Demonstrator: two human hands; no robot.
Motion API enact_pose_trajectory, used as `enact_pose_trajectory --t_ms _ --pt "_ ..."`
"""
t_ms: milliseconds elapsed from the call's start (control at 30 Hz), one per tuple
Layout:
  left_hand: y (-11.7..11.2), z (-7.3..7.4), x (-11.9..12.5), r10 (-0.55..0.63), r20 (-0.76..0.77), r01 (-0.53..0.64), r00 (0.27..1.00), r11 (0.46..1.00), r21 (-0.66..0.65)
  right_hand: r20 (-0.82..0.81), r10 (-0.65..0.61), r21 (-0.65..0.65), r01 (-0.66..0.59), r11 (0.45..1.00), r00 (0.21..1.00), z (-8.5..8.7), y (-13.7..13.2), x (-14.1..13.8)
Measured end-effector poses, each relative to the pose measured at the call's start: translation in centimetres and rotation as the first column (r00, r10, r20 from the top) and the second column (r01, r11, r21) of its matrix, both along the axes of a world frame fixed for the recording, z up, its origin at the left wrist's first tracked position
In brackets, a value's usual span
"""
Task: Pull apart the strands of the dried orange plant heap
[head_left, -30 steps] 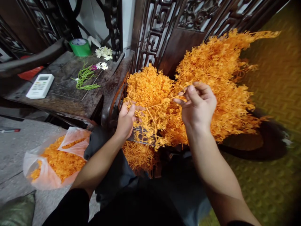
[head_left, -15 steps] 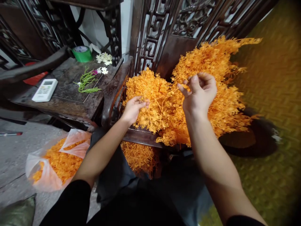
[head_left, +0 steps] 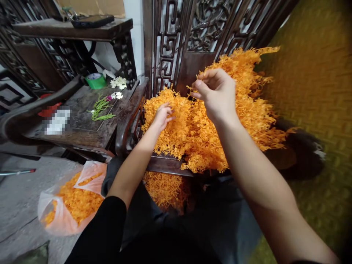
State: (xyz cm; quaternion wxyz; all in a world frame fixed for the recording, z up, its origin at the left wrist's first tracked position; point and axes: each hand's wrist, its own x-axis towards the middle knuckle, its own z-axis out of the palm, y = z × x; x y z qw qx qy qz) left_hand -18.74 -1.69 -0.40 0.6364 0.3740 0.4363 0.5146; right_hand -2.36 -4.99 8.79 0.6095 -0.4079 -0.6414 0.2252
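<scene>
A big heap of orange artificial-looking sprigs (head_left: 209, 132) lies on the dark wooden seat (head_left: 172, 167) in front of me. Over the heap's left part is my left hand (head_left: 163, 116), its fingers apart and no held thing visible. My right hand (head_left: 217, 93) is raised at the back of the heap, thumb and fingers pinching a thin orange sprig (head_left: 189, 90). Part of that sprig is hidden by the fingers. More orange sprigs (head_left: 165, 187) hang or lie below the seat edge, between my legs.
A plastic bag (head_left: 67, 220) of orange pieces rests on the floor at left. On the neighbouring wooden chair are green tape (head_left: 96, 81), green stems (head_left: 101, 110), white flowers (head_left: 118, 83) and a blurred-out white object (head_left: 58, 121). A carved backrest (head_left: 167, 47) rises behind the heap.
My right hand has moved up and left, still pinching an orange sprig. My left hand has opened its fingers and let go of the strand it held. The view has shifted slightly.
</scene>
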Motion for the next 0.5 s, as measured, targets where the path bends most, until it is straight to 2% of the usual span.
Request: enact_pose_trajectory --t_ms 100,200,300,400,500 --pt "-0.9 0.0 0.7 -0.098 -0.057 0.101 0.994 0.994 0.048 -0.071 0.047 -0.042 -0.05 0.998 0.996 0.8 -0.2 0.1" --pt "-1.3 0.4 1.1 -0.11 -0.109 0.121 0.988 0.988 0.096 -0.219 0.083 -0.072 -0.101 0.992 0.972 2.3 -1.3 0.2" --pt "-1.2 1.4 0.9 -0.139 -0.1 0.152 0.985 0.979 0.136 -0.31 0.101 -0.04 -0.119 0.992 0.945 3.7 -2.5 0.5" --pt "-1.3 2.3 0.0 -0.143 -0.079 0.155 0.987 0.974 0.166 -0.326 0.048 -0.011 -0.055 0.998 0.944 4.3 -3.3 1.4" --pt "-1.8 2.4 -1.2 -0.122 -0.04 0.127 0.992 0.98 0.155 -0.375 -0.044 0.022 0.056 0.998 0.926 3.7 -4.0 2.9"
